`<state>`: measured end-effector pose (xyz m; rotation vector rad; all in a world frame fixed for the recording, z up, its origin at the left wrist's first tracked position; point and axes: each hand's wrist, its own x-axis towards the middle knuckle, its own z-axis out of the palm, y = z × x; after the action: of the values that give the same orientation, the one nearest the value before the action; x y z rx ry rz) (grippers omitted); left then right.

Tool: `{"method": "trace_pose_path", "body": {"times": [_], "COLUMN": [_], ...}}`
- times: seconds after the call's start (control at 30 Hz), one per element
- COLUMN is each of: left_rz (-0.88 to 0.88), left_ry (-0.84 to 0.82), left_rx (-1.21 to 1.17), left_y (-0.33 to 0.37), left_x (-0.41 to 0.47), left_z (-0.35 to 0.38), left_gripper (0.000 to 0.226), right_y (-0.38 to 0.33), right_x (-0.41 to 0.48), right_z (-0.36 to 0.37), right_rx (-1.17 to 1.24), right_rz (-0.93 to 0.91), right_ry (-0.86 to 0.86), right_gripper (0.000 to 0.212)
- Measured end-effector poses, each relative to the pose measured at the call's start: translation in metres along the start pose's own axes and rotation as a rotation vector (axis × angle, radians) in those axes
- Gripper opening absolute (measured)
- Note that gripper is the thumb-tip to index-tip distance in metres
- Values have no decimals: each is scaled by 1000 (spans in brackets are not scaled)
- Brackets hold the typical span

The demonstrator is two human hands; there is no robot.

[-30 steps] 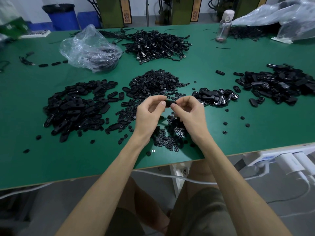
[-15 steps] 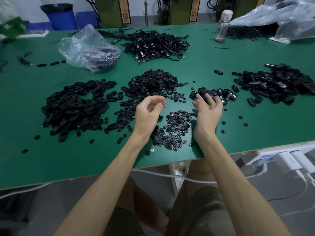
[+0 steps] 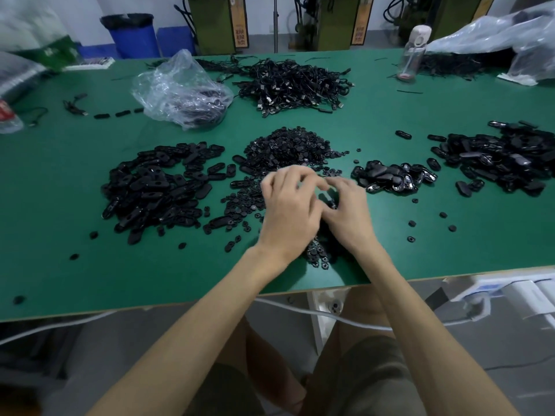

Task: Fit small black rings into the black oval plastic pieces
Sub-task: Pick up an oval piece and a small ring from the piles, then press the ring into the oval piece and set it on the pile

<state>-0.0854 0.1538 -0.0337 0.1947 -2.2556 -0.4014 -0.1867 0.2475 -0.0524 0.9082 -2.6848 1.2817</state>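
Above the loose small black rings [image 3: 319, 256], the left hand [image 3: 288, 211] and right hand [image 3: 350, 216] curl close together, blurred, their hold untellable; a hurried pinch could flick rings off the surface [image 3: 90, 265], away from the oval pieces [image 3: 156, 187] heaped leftward.

Light: dim, even; soft shadows.
Blur: left hand [image 3: 288, 211] and right hand [image 3: 348, 214] smeared.
Edges: table [image 3: 90, 280] rim bows near 7 o'clock.

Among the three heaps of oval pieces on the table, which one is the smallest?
The glossy heap just right of the right hand; the left heap and far-right heap spread much wider.
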Motion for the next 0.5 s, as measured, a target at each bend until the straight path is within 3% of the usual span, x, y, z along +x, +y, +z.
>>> {"method": "trace_pose_path", "body": {"times": [0.1, 0.27, 0.5], "left_rz": [-260, -538, -587], "left_ry": [-30, -157, -340], "left_rx": [66, 349, 451], "left_y": [-28, -98, -138], "left_x": [14, 30, 24], "left_z": [-13, -40, -47], "left_gripper": [27, 40, 36], "right_y": [-4, 0, -1], "right_x": [0, 1, 2], "right_z": [5, 5, 5], "right_rx": [-128, -156, -138], "right_rz": [3, -28, -37], "right_ry": [-75, -101, -114], "right_gripper": [59, 39, 31]}}
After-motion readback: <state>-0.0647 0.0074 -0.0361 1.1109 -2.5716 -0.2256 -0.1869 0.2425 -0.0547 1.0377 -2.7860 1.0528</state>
